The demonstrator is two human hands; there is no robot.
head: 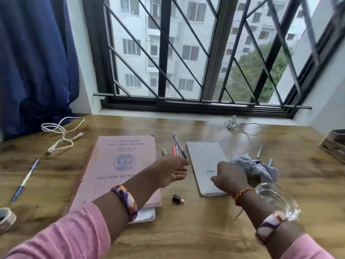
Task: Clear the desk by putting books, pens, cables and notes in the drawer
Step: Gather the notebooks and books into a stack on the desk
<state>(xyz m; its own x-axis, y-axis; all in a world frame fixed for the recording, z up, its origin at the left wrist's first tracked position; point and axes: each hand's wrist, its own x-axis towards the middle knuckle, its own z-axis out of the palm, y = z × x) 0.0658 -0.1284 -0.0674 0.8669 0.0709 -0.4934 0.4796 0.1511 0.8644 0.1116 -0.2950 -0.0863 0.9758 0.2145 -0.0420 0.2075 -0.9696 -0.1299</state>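
1. A wooden desk (186, 230) is seen below a barred window (196, 53), with a blue curtain (33, 62) hung at the left.
2. The left hand (172, 170) is held out over the desk between the pink book (115, 165) and the notepad (205, 165); a blue pen (179, 145) is pinched at the fingertips, and a red pen (175, 149) is seen just beside it.
3. The right hand (228, 176) is laid over the near right part of the notepad, fingers curled under; whether anything is gripped cannot be told, since the hand is blurred.
4. A crumpled pale cloth (255, 168) is found touching the right hand, with two more pens (259, 151) poking out behind it.
5. A white cable (59, 131) is looped at the far left, a pale marker (77, 136) beside it.
6. A thin grey cable (240, 126) is coiled near the sill.
7. Another blue pen (25, 180) is left lying at the left edge, with a tape roll (6, 219) near it.
8. A small black cap (178, 199) is spotted between book and notepad.
9. A clear glass (276, 199) is noted by the right wrist.
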